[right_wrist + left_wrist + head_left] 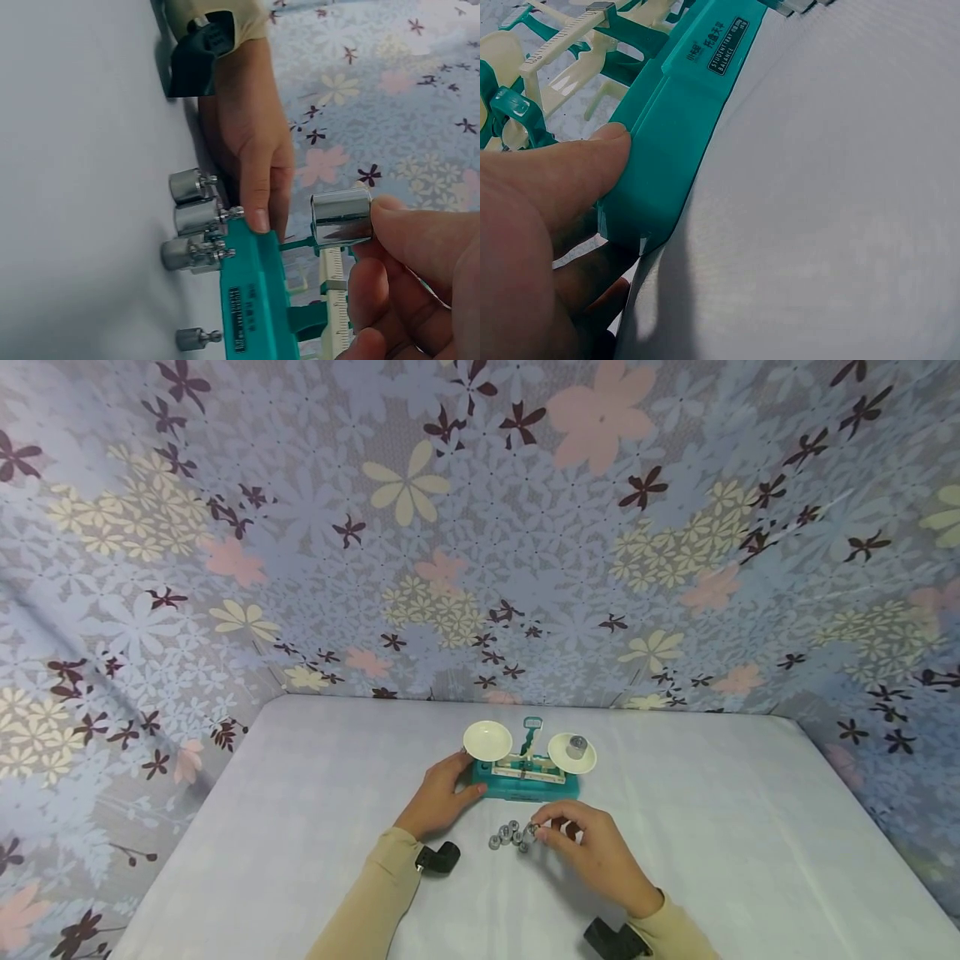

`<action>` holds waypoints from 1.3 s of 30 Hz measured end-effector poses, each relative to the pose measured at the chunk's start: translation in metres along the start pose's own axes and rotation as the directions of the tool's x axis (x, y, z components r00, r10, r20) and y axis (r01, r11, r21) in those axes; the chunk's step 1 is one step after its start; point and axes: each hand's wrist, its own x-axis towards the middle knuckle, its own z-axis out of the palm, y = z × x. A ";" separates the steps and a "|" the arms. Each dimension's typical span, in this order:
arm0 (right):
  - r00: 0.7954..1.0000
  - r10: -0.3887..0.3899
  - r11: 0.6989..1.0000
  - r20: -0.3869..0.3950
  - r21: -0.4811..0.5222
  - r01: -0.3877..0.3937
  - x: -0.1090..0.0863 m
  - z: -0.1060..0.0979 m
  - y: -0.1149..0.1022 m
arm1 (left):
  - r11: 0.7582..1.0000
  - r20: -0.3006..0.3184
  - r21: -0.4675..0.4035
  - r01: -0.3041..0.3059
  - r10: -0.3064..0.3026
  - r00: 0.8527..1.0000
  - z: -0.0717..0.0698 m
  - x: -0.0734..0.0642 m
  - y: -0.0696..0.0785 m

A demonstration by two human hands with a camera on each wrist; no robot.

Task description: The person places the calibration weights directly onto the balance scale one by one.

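Note:
A teal tray balance [528, 785] with two cream pans stands on the table. My left hand [442, 793] holds its left end, the thumb [604, 161] lying on the teal base and the other fingers behind and beneath the end. In front of the balance my right hand [592, 847] pinches a shiny cylindrical metal weight [341, 217] between thumb and fingertips, above the table. Several smaller knobbed metal weights [505, 834] stand in a cluster just left of that hand. One metal weight [577, 747] sits in the right pan [558, 762]; the left pan [487, 741] holds nothing.
A white cloth covers the table [712, 827]. Flowered fabric [480, 543] hangs behind it and along both sides. Each wrist wears a black camera, one by the left cuff [438, 858] and one by the right cuff [615, 939].

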 end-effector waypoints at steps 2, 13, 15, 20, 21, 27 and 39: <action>1.000 -0.003 1.000 -0.003 -0.002 0.002 0.001 -0.001 -0.001 | 1.000 0.000 0.003 0.000 0.000 1.000 0.000 0.000 0.000; 0.998 -0.024 0.999 -0.058 -0.030 0.022 0.010 -0.010 -0.005 | 1.000 0.001 0.010 -0.005 0.005 1.000 0.001 0.001 -0.001; 0.997 -0.030 0.999 -0.065 -0.034 0.028 0.012 -0.011 -0.006 | 1.000 -0.001 0.012 -0.007 0.007 1.000 0.001 0.002 -0.001; 0.995 -0.044 0.999 -0.086 -0.032 0.041 0.016 -0.016 -0.006 | 1.000 0.003 0.000 0.002 -0.002 1.000 0.000 0.002 0.000; 0.995 -0.045 0.999 -0.093 -0.031 0.043 0.017 -0.017 -0.006 | 1.000 0.005 0.000 0.006 -0.006 1.000 0.000 0.002 0.000; 0.991 -0.046 0.999 -0.128 -0.026 0.043 0.021 -0.022 -0.007 | 1.000 0.010 0.006 0.019 -0.019 1.000 0.001 0.002 -0.001; 0.985 -0.038 0.998 -0.170 -0.047 0.030 0.027 -0.036 -0.046 | 1.000 -0.001 -0.014 0.003 -0.003 1.000 0.001 0.001 -0.001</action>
